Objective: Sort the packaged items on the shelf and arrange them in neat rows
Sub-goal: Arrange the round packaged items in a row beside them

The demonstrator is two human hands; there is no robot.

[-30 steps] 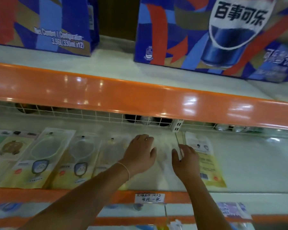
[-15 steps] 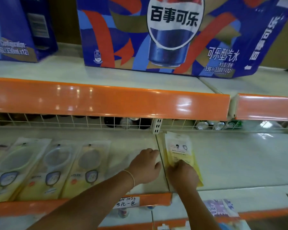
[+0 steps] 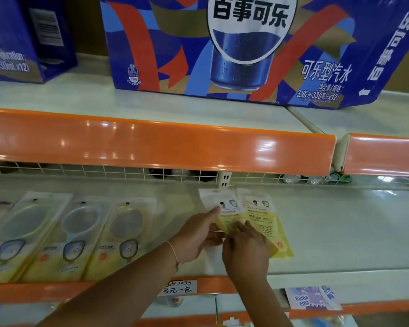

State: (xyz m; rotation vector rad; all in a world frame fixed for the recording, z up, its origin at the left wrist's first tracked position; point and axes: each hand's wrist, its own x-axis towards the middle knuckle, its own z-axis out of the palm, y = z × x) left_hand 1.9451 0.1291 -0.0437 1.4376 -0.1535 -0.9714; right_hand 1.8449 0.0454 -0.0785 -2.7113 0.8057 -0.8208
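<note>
Two flat yellow packets lie back side up near the middle of the shelf [image 3: 340, 232]. My left hand [image 3: 196, 234] and my right hand [image 3: 246, 251] both pinch the left packet [image 3: 222, 208] at its lower half. The right packet [image 3: 262, 218] lies beside it, partly overlapped, with my right hand over its lower left corner. To the left, a row of face-up packets [image 3: 121, 237] with clear windows lies side by side along the front edge.
An orange price rail [image 3: 57, 291] runs along the shelf front, with a handwritten tag [image 3: 177, 287]. A white wire fence [image 3: 104, 172] closes the back. Large blue cola cartons [image 3: 246, 50] stand on the shelf above. A purple packet [image 3: 312, 300] lies on the shelf below.
The view has shifted right. My hands have pulled a second packet out from the first, and it now lies to the left of it, held by both hands.
</note>
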